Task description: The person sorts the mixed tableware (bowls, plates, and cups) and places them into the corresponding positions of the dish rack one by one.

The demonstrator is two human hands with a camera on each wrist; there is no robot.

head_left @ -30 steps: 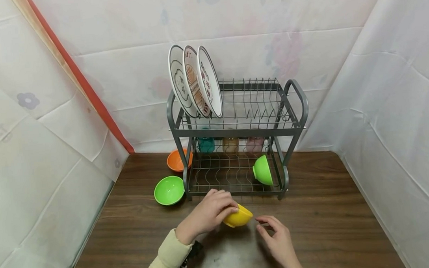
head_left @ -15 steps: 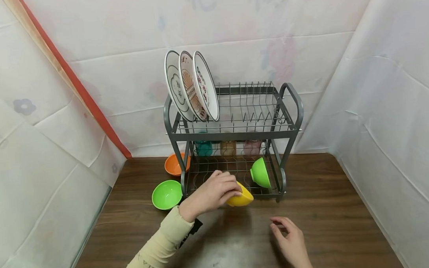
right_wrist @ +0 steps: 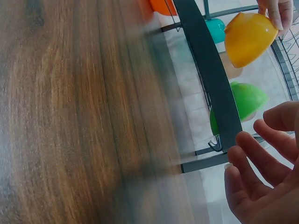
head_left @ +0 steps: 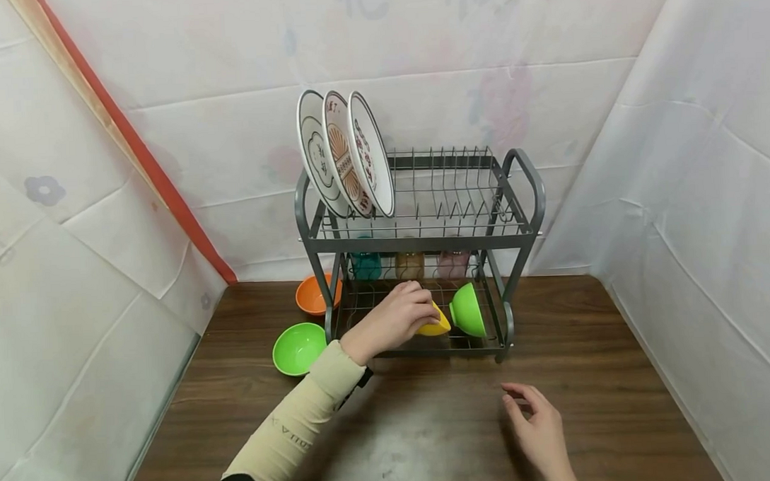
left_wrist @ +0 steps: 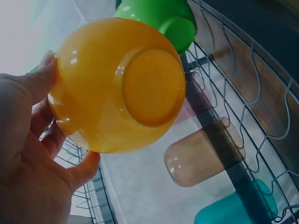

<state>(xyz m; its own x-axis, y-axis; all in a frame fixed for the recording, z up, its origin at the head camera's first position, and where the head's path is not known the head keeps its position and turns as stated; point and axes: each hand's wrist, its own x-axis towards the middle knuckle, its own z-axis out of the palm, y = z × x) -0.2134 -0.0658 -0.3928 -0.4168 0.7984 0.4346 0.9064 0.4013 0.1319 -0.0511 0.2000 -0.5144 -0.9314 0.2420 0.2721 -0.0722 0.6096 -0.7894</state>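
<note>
My left hand [head_left: 397, 321] grips a yellow bowl [left_wrist: 98, 84] by its rim, thumb on one side and fingers on the other. The bowl is tilted over the lower tier of a dark dish rack [head_left: 423, 243]. Just right of it, a green bowl [head_left: 467, 310] stands on its side in that tier. Whether the yellow bowl touches the wires I cannot tell. My right hand [head_left: 539, 426] is above the table at the right front, fingers loosely bent, holding nothing.
Several plates, one a patterned plate [head_left: 344, 157], stand in the upper tier's left. Behind the lower tier are a teal cup [head_left: 366, 266], an amber cup [head_left: 409, 266] and a pink cup [head_left: 453, 264]. Left of the rack sit a green bowl [head_left: 299, 350] and an orange bowl [head_left: 312, 296].
My left hand has carried the yellow bowl from above the table forward over the rack's lower tier, tilting it more. My right hand has drawn away to the right.
</note>
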